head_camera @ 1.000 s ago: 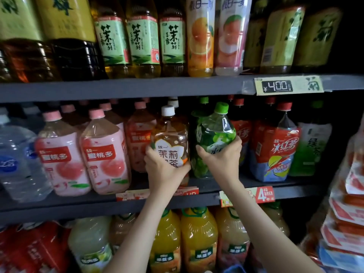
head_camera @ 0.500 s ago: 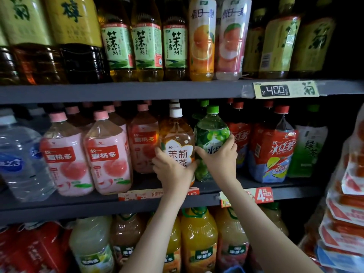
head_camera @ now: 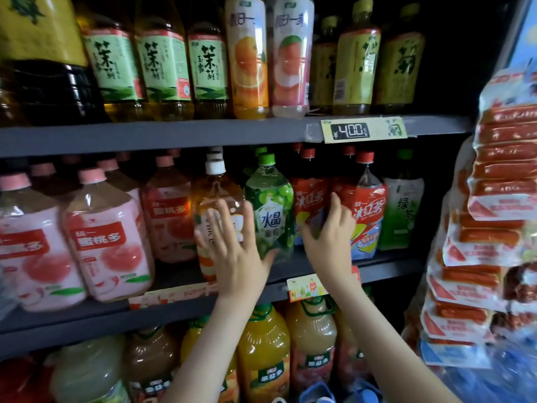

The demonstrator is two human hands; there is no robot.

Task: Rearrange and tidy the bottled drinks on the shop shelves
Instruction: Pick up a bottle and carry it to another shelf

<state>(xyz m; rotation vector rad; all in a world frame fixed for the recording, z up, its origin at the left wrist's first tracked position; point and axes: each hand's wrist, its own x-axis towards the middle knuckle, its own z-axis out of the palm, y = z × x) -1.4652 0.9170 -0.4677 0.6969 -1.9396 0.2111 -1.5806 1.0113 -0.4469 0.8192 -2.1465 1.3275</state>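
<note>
White-capped amber tea bottle (head_camera: 216, 196) upright on middle shelf (head_camera: 87, 318), touching green grape bottle (head_camera: 271, 205) on its right. Left hand (head_camera: 232, 251) in front of tea bottle's label, fingers straight and spread, blurred; contact unclear. Right hand (head_camera: 328, 242) at red iced-tea bottle (head_camera: 308, 199) just right of grape bottle, index finger up in gap beside second red bottle (head_camera: 369, 210); whether it grips, cannot tell. Pink peach bottles (head_camera: 104, 237) to left. Sausage packs (head_camera: 499, 170) far right.
</note>
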